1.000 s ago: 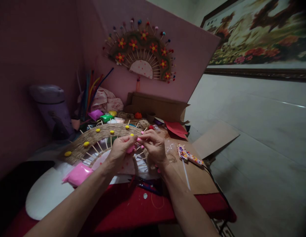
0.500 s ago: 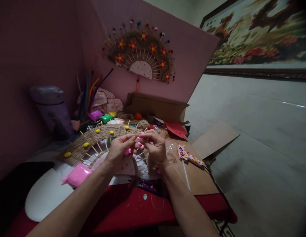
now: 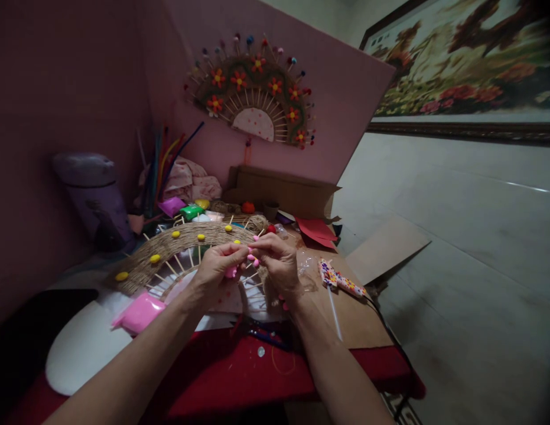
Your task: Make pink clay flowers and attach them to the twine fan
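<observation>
My left hand (image 3: 216,267) is closed, with a lump of pink modelling clay (image 3: 231,272) held against its fingers. The fingertips of my right hand (image 3: 280,264) are pinched together and meet those of my left; a small bit of pink clay shows between them. Both hands are above a half-round fan (image 3: 142,265) of sticks and wound twine. Yellow clay dots (image 3: 201,237) are spaced along its band. Pink clay petals (image 3: 253,260) sit at its right part, partly behind my fingers. My hands hide much of the fan's right side.
A pink clay packet (image 3: 139,313) lies left of my forearms, by a white round piece (image 3: 80,360). Blue-handled scissors (image 3: 269,337) lie between my wrists. A flower-patterned glue gun (image 3: 341,280) rests on cardboard at right. A purple bottle (image 3: 95,203) stands left. A finished fan (image 3: 257,88) hangs behind.
My fingertips have drawn closer together over the fan, and my left hand has shifted slightly right. Everything else on the table stays in place.
</observation>
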A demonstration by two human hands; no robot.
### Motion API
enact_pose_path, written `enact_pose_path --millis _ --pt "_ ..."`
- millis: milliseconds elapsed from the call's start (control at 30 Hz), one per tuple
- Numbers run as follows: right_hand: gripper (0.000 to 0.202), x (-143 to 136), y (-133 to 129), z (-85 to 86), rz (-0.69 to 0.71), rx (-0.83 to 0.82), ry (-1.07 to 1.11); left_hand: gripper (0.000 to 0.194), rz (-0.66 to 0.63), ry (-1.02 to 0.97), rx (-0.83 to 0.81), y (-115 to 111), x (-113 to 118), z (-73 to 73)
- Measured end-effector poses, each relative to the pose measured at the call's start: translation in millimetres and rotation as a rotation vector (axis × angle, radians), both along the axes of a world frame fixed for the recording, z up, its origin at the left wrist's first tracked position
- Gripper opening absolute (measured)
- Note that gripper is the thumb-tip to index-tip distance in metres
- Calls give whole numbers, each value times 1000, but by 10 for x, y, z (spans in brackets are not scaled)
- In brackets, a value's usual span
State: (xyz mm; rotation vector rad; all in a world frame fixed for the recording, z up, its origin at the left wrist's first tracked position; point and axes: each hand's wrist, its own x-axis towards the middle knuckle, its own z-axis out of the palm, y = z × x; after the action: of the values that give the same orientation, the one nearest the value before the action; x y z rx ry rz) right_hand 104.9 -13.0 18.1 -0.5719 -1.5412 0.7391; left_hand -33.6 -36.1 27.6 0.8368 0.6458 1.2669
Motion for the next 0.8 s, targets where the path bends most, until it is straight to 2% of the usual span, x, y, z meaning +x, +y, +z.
enact_pose_path --millis 167,300,500,800 --pt "11 -2 8 -15 1 -13 13 31 -37 0 -47 15 -18 -18" --pt "16 1 15 -22 5 -22 -27 26 -43 44 20 30 -33 -47" --pt "8 -8 5 -9 -60 6 -15 29 -13 10 -3 21 -14 -35" --pt "4 -13 -4 4 -39 -12 -10 36 33 20 -10 7 3 -8"
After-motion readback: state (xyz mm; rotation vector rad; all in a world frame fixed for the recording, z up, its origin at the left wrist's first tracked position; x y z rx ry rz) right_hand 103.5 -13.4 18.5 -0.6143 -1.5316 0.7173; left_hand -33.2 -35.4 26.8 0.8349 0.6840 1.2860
